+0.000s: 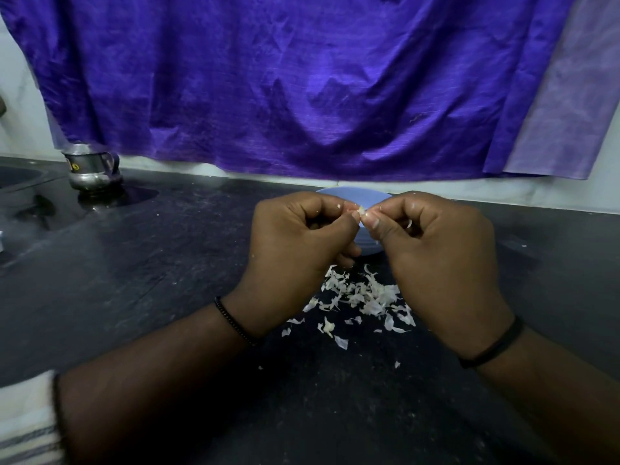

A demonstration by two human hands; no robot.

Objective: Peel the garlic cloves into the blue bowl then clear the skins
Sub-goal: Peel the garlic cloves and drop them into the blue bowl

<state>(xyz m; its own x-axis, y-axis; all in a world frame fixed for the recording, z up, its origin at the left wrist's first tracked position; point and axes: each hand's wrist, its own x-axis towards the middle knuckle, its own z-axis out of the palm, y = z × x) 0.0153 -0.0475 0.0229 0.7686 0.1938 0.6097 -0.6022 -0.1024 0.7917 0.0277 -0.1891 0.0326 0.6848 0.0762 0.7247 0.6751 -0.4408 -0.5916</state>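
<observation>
A small garlic clove (361, 210) is pinched between the fingertips of both hands, above the blue bowl (352, 193). My left hand (295, 256) grips it from the left with curled fingers. My right hand (436, 260) pinches it from the right with thumb and forefinger. The bowl sits on the dark counter behind my hands, mostly hidden by them; its contents are not visible. A pile of white garlic skins (360, 297) lies on the counter just in front of the bowl, between my wrists.
A steel jug (91, 169) stands at the back left, next to a sink edge (20, 182). A purple cloth (302, 78) hangs over the wall behind the dark counter (151, 263). A striped white cloth (27, 421) lies at the bottom left.
</observation>
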